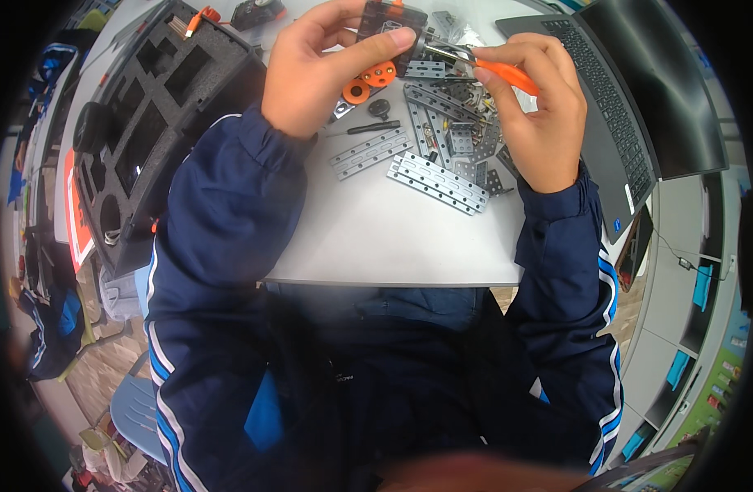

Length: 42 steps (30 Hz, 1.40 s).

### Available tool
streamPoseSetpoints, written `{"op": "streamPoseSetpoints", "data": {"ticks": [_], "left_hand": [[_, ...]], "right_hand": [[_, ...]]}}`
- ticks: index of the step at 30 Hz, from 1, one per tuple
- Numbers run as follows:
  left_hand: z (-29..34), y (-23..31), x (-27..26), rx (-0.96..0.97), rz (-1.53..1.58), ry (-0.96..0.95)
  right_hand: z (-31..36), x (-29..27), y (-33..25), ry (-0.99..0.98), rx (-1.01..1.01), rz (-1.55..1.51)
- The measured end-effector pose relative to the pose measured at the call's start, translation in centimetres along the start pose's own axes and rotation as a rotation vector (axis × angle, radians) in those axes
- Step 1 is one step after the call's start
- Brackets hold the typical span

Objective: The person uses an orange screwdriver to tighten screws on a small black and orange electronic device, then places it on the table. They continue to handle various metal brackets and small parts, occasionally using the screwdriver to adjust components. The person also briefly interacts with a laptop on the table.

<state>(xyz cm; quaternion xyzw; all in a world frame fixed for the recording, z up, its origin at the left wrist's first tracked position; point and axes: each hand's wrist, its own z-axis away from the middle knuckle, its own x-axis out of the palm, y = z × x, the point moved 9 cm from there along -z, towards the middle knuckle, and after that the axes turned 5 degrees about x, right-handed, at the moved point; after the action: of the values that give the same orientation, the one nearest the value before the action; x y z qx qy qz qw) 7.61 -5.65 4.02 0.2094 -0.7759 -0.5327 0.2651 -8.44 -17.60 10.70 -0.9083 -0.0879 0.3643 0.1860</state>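
Observation:
My left hand (319, 66) is closed around a dark box-shaped part (386, 29) at the top middle, thumb laid across its front. In my right hand (542, 107) is a screwdriver (507, 75) with an orange handle, pinched between thumb and fingers. Its metal shaft points left, and the tip reaches the right side of the dark part; the exact contact is too small to tell. Just below my left thumb show two orange round pieces (368, 80). Under both hands lie perforated grey metal beams (438, 182) and brackets (461, 139) in a loose pile.
On the left stands an open black case with a cut-out foam insert (134, 135), an orange-tipped cable (197, 23) on its edge. An open laptop (602, 98) sits at the right. A black rod (373, 127) lies on the white table (376, 238), whose front edge faces me.

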Motion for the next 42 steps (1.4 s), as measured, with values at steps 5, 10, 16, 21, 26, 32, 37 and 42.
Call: {"op": "streamPoseSetpoints", "data": {"ticks": [5, 10, 16, 21, 26, 32, 37, 42], "left_hand": [[-0.3, 0.0, -0.2, 0.015, 0.01, 0.011], [0.0, 0.2, 0.1, 0.028, -0.006, -0.009], [-0.1, 0.4, 0.5, 0.043, -0.049, -0.019], [0.1, 0.5, 0.4, 0.036, -0.04, -0.015], [0.3, 0.5, 0.6, 0.03, -0.045, -0.018], [0.3, 0.5, 0.5, 0.006, -0.045, 0.004], [0.2, 0.7, 0.7, 0.024, -0.06, -0.013], [0.3, 0.3, 0.8, 0.005, -0.047, -0.002]], "right_hand": [[0.1, 0.0, 0.3, 0.029, 0.017, -0.002], [0.1, 1.0, 1.5, -0.06, 0.068, 0.015], [0.5, 1.1, 1.8, -0.045, 0.173, -0.085], [0.1, 1.0, 1.0, -0.101, 0.101, -0.008], [0.2, 1.2, 1.7, -0.105, 0.166, 0.026], [0.4, 1.2, 1.3, -0.072, 0.169, -0.13], [0.1, 1.3, 1.0, -0.066, 0.052, -0.044], [0.3, 1.1, 1.1, -0.072, 0.043, 0.058]]}}
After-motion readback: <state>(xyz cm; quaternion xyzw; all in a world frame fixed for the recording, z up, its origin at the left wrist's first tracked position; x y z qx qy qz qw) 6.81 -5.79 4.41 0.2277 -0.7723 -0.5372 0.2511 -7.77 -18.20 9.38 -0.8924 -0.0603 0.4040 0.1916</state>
